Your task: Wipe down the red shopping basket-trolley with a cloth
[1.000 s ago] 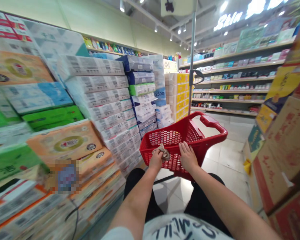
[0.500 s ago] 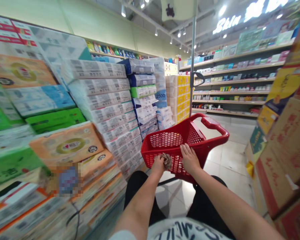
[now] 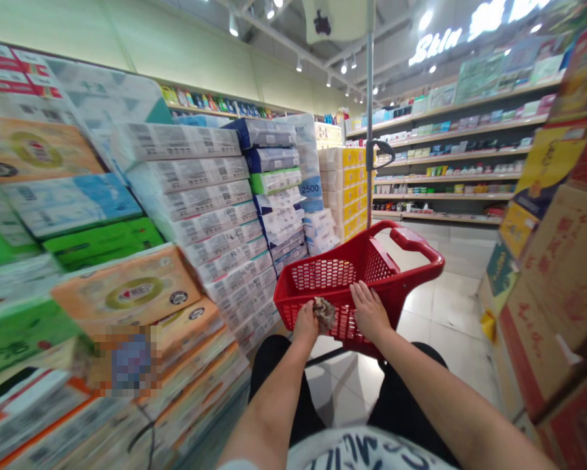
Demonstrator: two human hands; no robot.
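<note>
A red plastic shopping cart with a lattice basket stands in front of me, its handle to the right. My left hand is closed on a crumpled brown-and-white cloth against the cart's near side wall. The fingertips under the cloth are partly hidden. My right hand rests on the top of the same wall, fingers stretched out flat and holding nothing. Inside the basket, the part I can see shows only red lattice.
Stacks of wrapped tissue packs rise close on the left. Cardboard cartons line the right side. A metal pole stands behind the cart, with stocked shelves beyond. Tiled floor lies between.
My left hand has shifted slightly on the cart's side wall, and more of the cloth shows. My right hand stays on the wall. The whole view has moved a little.
</note>
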